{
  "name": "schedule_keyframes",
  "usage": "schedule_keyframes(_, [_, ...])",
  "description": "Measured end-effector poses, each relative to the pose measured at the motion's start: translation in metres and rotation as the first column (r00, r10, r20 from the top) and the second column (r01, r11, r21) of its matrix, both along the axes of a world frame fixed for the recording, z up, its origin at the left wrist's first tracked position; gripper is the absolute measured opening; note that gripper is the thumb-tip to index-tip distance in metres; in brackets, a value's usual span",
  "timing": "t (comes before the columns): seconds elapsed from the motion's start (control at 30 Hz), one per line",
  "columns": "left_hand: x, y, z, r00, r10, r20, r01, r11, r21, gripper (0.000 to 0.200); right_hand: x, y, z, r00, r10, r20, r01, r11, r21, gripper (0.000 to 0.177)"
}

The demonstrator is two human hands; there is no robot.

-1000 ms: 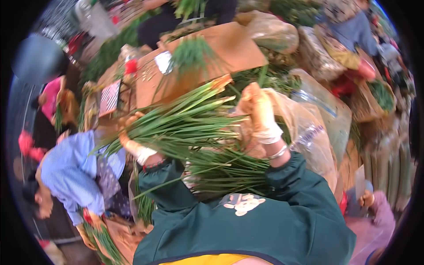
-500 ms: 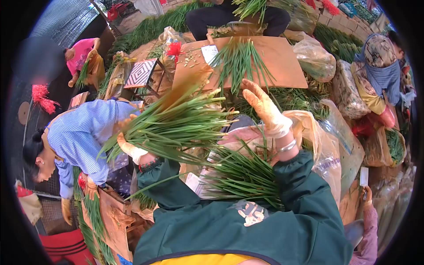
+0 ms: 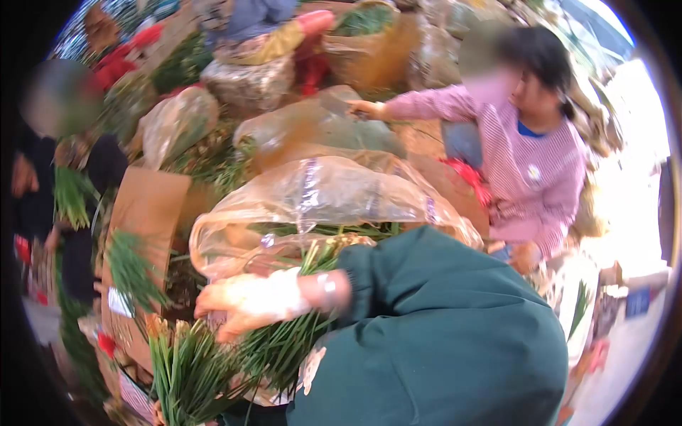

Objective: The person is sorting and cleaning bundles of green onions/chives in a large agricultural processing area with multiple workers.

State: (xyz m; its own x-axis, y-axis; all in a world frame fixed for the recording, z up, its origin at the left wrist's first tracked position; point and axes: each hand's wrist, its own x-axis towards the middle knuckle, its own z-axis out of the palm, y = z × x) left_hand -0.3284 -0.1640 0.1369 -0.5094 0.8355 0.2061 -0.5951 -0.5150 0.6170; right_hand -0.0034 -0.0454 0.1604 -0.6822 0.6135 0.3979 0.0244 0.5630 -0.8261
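My right hand, in a pale work glove with a bracelet at the wrist, hovers over a loose pile of garlic chives in front of me. Its fingers are apart and hold nothing that I can see. At the lower left stands a thick bunch of garlic chives, pale cut ends upward. Only a sliver of my left hand shows at the bunch's lower edge, and the leaves hide the rest. More chives lie beyond my right wrist, against a clear plastic bag.
A person in a pink checked top sits at the right, one arm stretched toward the bags. A brown board bearing chives lies at the left. Filled plastic bags stand behind. Another person in dark clothes holds chives at far left.
My view has swung to the right. My right hand, raised before, is now lower, over the chive pile. The bunch in my left hand now appears at the lower left.
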Motion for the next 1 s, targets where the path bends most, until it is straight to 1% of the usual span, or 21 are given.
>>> schedule_keyframes(0.07, [0.019, 0.032, 0.0, 0.999, -0.029, -0.023, 0.029, 0.999, -0.026, 0.026, 0.081, -0.015, 0.009, 0.982, -0.187, 0.018, 0.187, 0.981, -0.046, 0.05])
schedule_keyframes(0.13, [0.04, 0.058, -0.001, 0.997, -0.072, -0.031, 0.07, 0.996, -0.049, 0.026, 0.152, -0.045, 0.027, 0.868, -0.434, 0.242, 0.484, 0.848, -0.215, 0.041])
schedule_keyframes(0.2, [0.057, 0.084, -0.004, 0.991, -0.125, -0.045, 0.122, 0.99, -0.068, 0.025, 0.207, -0.077, 0.009, 0.564, -0.738, 0.37, 0.807, 0.587, -0.061, 0.043])
schedule_keyframes(0.23, [0.069, 0.094, -0.003, 0.988, -0.147, -0.056, 0.143, 0.987, -0.078, 0.025, 0.235, -0.092, -0.011, 0.37, -0.84, 0.397, 0.893, 0.439, 0.097, 0.046])
schedule_keyframes(0.27, [0.078, 0.103, -0.002, 0.983, -0.171, -0.061, 0.165, 0.983, -0.084, 0.025, 0.262, -0.103, -0.036, 0.157, -0.906, 0.394, 0.924, 0.275, 0.264, 0.05])
schedule_keyframes(0.33, [0.096, 0.12, 0.001, 0.973, -0.214, -0.088, 0.205, 0.974, -0.098, 0.024, 0.293, -0.125, -0.097, -0.304, -0.848, 0.434, 0.796, 0.024, 0.605, 0.053])
schedule_keyframes(0.37, [0.106, 0.129, 0.003, 0.965, -0.243, -0.101, 0.232, 0.967, -0.11, 0.024, 0.303, -0.132, -0.11, -0.266, -0.731, 0.628, 0.897, 0.052, 0.439, 0.058])
schedule_keyframes(0.4, [0.115, 0.136, 0.003, 0.955, -0.273, -0.115, 0.259, 0.958, -0.122, 0.024, 0.297, -0.135, -0.097, -0.064, -0.565, 0.823, 0.993, 0.048, 0.11, 0.063])
schedule_keyframes(0.53, [0.14, 0.158, 0.004, 0.929, -0.338, -0.15, 0.316, 0.937, -0.15, 0.023, 0.261, -0.154, -0.195, 0.474, -0.488, 0.733, 0.879, 0.222, -0.421, 0.066])
schedule_keyframes(0.6, [0.147, 0.164, 0.005, 0.922, -0.35, -0.163, 0.325, 0.932, -0.158, 0.023, 0.231, -0.159, -0.209, 0.451, -0.565, 0.691, 0.892, 0.3, -0.337, 0.062])
schedule_keyframes(0.63, [0.15, 0.167, 0.005, 0.92, -0.353, -0.171, 0.328, 0.931, -0.16, 0.022, 0.229, -0.159, -0.207, 0.535, -0.591, 0.603, 0.843, 0.331, -0.424, 0.053])
schedule_keyframes(0.67, [0.153, 0.168, 0.005, 0.917, -0.357, -0.176, 0.33, 0.929, -0.166, 0.022, 0.232, -0.159, -0.205, 0.537, -0.591, 0.602, 0.841, 0.325, -0.432, 0.053])
schedule_keyframes(0.7, [0.155, 0.172, 0.004, 0.914, -0.365, -0.18, 0.335, 0.926, -0.175, 0.022, 0.24, -0.162, -0.204, 0.334, -0.83, 0.448, 0.923, 0.192, -0.332, 0.044])
schedule_keyframes(0.73, [0.158, 0.175, 0.002, 0.91, -0.374, -0.182, 0.342, 0.922, -0.182, 0.022, 0.252, -0.166, -0.203, 0.082, -0.967, 0.242, 0.966, 0.017, -0.259, 0.036])
schedule_keyframes(0.77, [0.16, 0.177, 0.001, 0.905, -0.383, -0.184, 0.349, 0.917, -0.191, 0.022, 0.277, -0.171, -0.203, -0.123, -0.987, -0.101, 0.807, -0.04, -0.589, 0.026])
schedule_keyframes(0.8, [0.162, 0.179, 0.001, 0.9, -0.392, -0.191, 0.355, 0.913, -0.2, 0.021, 0.303, -0.177, -0.202, -0.425, -0.841, -0.334, 0.549, 0.053, -0.834, 0.019])
schedule_keyframes(0.83, [0.164, 0.182, 0.001, 0.896, -0.399, -0.196, 0.36, 0.91, -0.206, 0.021, 0.322, -0.19, -0.193, -0.561, -0.821, -0.107, 0.668, -0.372, -0.644, 0.018])
schedule_keyframes(0.87, [0.165, 0.183, -0.001, 0.893, -0.404, -0.196, 0.366, 0.908, -0.205, 0.021, 0.345, -0.207, -0.213, -0.691, -0.69, -0.214, 0.631, -0.433, -0.643, 0.02])
schedule_keyframes(0.9, [0.164, 0.185, -0.001, 0.892, -0.405, -0.199, 0.367, 0.908, -0.204, 0.021, 0.372, -0.239, -0.244, -0.721, -0.691, -0.047, 0.661, -0.666, -0.346, 0.026])
schedule_keyframes(0.93, [0.164, 0.186, -0.001, 0.893, -0.405, -0.196, 0.367, 0.908, -0.205, 0.021, 0.379, -0.254, -0.254, -0.748, -0.663, -0.028, 0.663, -0.748, -0.008, 0.03])
schedule_keyframes(1.0, [0.161, 0.188, -0.002, 0.89, -0.412, -0.196, 0.373, 0.904, -0.209, 0.02, 0.368, -0.269, -0.234, -0.706, -0.626, 0.331, 0.625, -0.77, -0.124, 0.036])
